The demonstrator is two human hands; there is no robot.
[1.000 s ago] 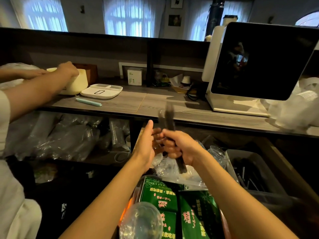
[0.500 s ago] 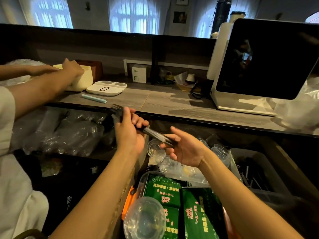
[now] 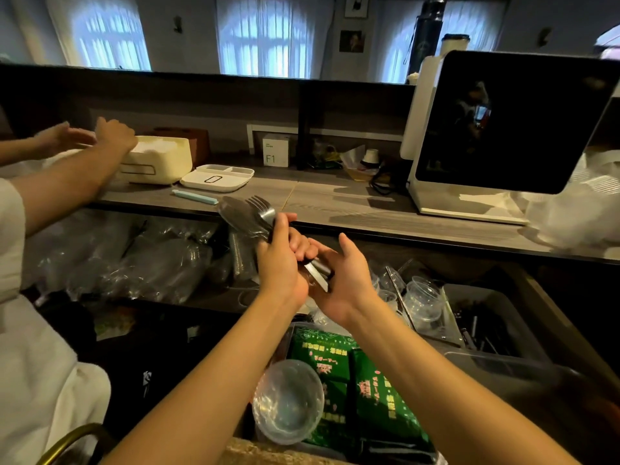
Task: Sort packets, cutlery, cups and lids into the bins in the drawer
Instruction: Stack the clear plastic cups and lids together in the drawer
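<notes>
My left hand (image 3: 280,260) grips a bundle of metal cutlery (image 3: 250,214), spoons and forks, heads pointing up and left above the open drawer. My right hand (image 3: 345,280) lies open with its palm against the handle ends of the bundle. Below my arms, green packets (image 3: 365,380) fill a bin, and a clear plastic lid (image 3: 288,401) lies beside them. Clear cups (image 3: 422,297) sit further right in the drawer. A grey bin (image 3: 516,330) at the right holds dark cutlery.
A wooden counter (image 3: 335,199) runs above the drawer, with a screen terminal (image 3: 510,129), a white tray (image 3: 218,177) and a blue pen (image 3: 194,197). Another person's hands (image 3: 110,135) touch a cream box on the left. Bagged plastic cups (image 3: 134,260) lie under the counter.
The cutlery bundle passed from my right hand into my left, tilting from upright to heads up-left. My right hand opened and now presses its palm against the handle ends.
</notes>
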